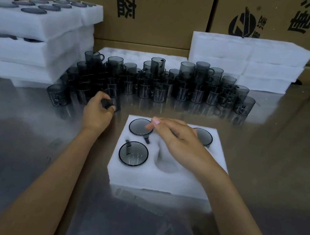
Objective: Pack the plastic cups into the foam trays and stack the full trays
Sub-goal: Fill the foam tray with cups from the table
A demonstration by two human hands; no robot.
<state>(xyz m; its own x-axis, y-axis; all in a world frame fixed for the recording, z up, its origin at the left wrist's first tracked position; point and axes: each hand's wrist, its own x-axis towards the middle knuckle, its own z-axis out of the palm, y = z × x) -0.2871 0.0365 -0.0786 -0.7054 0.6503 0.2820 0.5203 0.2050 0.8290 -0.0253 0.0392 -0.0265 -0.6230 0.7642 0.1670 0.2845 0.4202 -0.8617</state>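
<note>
Head view is showing a person working at a reflective steel table (263, 178), with a white foam tray (159, 182) lying just in front of them. The left hand (97, 115) is curling its fingers around a smoky grey plastic cup (114, 103) at the near left edge of the loose cup pile (162, 83), gripping it just left of the tray's far-left corner. The right hand (179, 140) is hovering over the middle of the tray with its fingers extended and relaxed, holding nothing. Three pockets are visibly holding cups: far left (140, 126), near left (133, 154) and far right (204, 137). The empty pocket (166, 166) in the near middle is lying to the right of and nearer than the gripped cup, partly under the right wrist. Whatever lies beneath the right hand cannot be made out. So the coming move is probably turning on carrying the cup rightward and toward the body, upright, then lowering it with its handle toward a foam notch. The left hand is the one already on it. Full trays (32, 21) are sitting stacked at far left; empty trays (247, 59) are waiting at far right, before cardboard boxes (159, 4).
</note>
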